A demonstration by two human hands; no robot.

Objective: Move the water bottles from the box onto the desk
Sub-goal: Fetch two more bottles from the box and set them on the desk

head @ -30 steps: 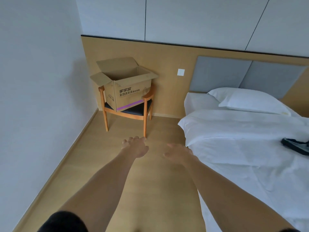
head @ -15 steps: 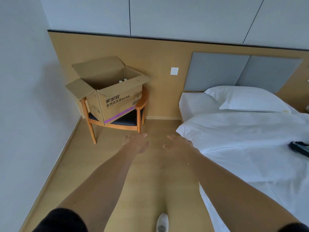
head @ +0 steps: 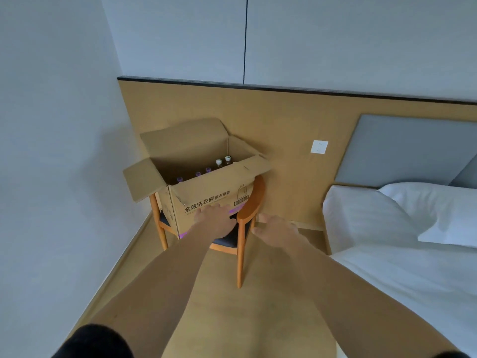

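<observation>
An open cardboard box [head: 204, 195] with printed characters sits on a wooden chair [head: 249, 202] in the room's corner. Inside it stand several water bottles [head: 219, 163]; only their tops show, some with purple caps, two with white caps. My left hand [head: 213, 219] is stretched out in front of the box's front wall, fingers relaxed, holding nothing. My right hand [head: 277, 232] reaches forward to the right of the chair's armrest, fingers loose and empty. No desk is in view.
A bed with white sheets [head: 402, 254] and a pillow [head: 438, 210] fills the right side. A wood-panelled wall with a white socket [head: 319, 147] runs behind. A white wall [head: 51, 177] closes the left. Wooden floor [head: 245, 306] lies between me and the chair.
The view has closed in on the box and chair, and the bottle tops inside now show clearly. Both arms stay stretched forward; the left hand now overlaps the box's front.
</observation>
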